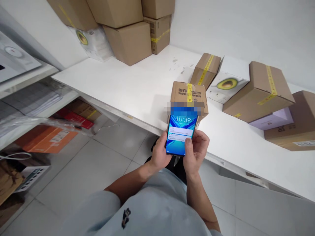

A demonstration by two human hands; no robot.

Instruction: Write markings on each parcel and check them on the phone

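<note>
A smartphone [180,132] is held upright in front of my body, its blue lock screen lit and reading 10:39 above two notification bars. My left hand [159,151] is closed around its left edge and lower corner. On the other side, my right hand [197,147] grips the right edge, with the thumb on the lower right of the screen. Just behind the phone, a small brown carton [180,88] with yellow tape and printed lettering sits near the table's front edge. A blurred patch covers the phone's top and part of that carton.
More cartons stand along the white table [118,82]: a taped box [209,65], an avocado-printed box [227,83] and a larger carton [261,88] on the right, stacked cartons [130,42] at the back left. Left, a shelf [27,82] stands above an orange box [49,139].
</note>
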